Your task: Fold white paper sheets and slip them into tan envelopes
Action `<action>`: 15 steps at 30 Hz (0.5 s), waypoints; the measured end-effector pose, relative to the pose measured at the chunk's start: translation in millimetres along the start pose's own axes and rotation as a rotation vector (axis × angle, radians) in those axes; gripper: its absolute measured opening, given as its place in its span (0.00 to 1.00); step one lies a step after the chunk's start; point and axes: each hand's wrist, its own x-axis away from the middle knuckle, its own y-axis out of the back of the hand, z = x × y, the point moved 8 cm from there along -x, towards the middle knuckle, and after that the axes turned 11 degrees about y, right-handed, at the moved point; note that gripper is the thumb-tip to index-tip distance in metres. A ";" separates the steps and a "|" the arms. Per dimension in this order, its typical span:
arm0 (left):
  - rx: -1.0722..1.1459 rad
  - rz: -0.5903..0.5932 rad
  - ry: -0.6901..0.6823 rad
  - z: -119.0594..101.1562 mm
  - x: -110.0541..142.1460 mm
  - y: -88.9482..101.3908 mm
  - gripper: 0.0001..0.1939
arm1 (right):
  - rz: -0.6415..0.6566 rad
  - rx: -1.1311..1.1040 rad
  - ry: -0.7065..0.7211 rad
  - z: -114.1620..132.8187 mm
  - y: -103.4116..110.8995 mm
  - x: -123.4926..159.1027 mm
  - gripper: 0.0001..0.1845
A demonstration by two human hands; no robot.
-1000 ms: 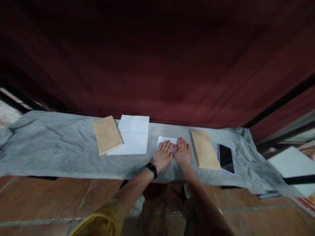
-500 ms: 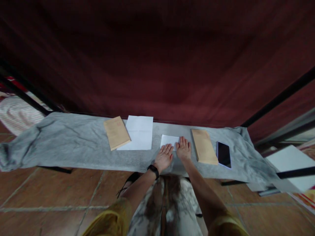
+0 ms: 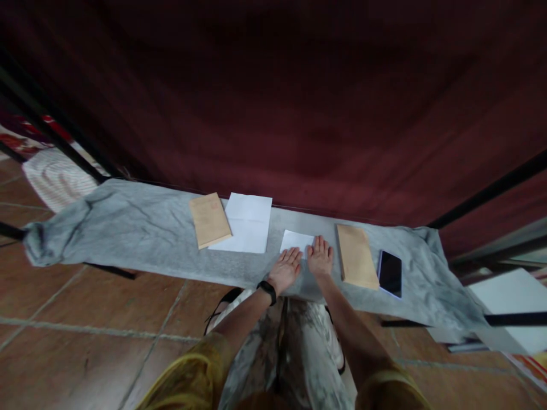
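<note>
Two bare hands lie on one small white paper, apparently folded; the left hand (image 3: 285, 270) and the right hand (image 3: 320, 259) are flat, palms down, fingers stretched out and grasping nothing; the small white paper (image 3: 296, 239) sits on the counter (image 3: 137, 228) between the two brown envelopes, its near edge under the left fingertips and its right end under the right hand.

Of the envelopes there are two: the left envelope (image 3: 209, 221) overlaps the edge of a larger white sheet (image 3: 250, 222), which may be one leaf or several; the right envelope (image 3: 358, 256) lies just beside the right hand; past it is one phone (image 3: 390, 274), near the envelope's lower corner.

The left envelope bears a small reddish mark near its top, too small to read.

The envelopes are flat, oblong and of plain brown paper; the larger sheet has a crease across it; the phone is a rounded rectangle, dark-screened with a pale violet rim; the counter is long and narrow under rumpled grey cloth; a black band (image 3: 268, 291) circles the left wrist; behind hangs a dark red curtain (image 3: 299, 142).
</note>
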 end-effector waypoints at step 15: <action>-0.002 -0.002 0.133 -0.3 -62.0 -4.0 0.28 | 0.134 -0.147 0.180 27.2 -0.2 -4.1 0.30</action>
